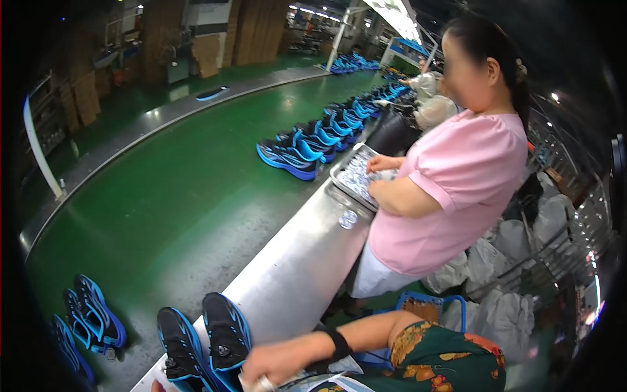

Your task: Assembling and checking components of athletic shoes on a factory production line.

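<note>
A pair of black-and-blue sneakers stands on the metal ledge at the lower edge, the left sneaker (pixel 177 336) beside the right sneaker (pixel 225 323). Each has a small round dark piece on its upper. My right hand (pixel 284 360), with a black band at the wrist, is just right of the pair. Its fingers are curled, somewhat blurred, around something whitish at the bottom edge that I cannot make out. Of my left hand (pixel 157 387) only a sliver shows by the left sneaker; its fingers are mostly cut off.
A co-worker in a pink top (pixel 457 189) reaches into a metal tray (pixel 333 173) of small wrapped pieces. Round clear pieces (pixel 348 219) lie on the steel ledge (pixel 281 261). Sneakers (pixel 287 157) line the green belt (pixel 163 176); others (pixel 98 317) sit at left. A blue stool (pixel 464 307) stands right.
</note>
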Demonstrator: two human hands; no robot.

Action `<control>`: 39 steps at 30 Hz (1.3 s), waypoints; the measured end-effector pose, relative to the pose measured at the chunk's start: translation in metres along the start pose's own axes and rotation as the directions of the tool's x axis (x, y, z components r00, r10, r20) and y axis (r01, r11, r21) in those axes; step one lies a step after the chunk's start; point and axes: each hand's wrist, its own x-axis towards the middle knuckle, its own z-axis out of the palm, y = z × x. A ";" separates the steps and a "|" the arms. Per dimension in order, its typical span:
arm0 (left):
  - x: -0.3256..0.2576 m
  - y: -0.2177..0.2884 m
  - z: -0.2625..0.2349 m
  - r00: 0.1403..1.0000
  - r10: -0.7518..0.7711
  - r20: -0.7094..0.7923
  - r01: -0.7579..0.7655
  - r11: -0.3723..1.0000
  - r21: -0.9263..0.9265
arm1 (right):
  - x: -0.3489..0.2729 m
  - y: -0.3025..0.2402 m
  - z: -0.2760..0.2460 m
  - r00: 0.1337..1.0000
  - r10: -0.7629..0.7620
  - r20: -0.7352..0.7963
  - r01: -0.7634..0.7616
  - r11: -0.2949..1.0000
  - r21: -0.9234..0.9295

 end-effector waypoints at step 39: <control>0.009 0.043 0.045 0.222 -0.110 0.969 0.803 0.584 -0.118 | 0.020 0.055 -0.020 0.999 0.009 0.038 0.025 0.607 -0.794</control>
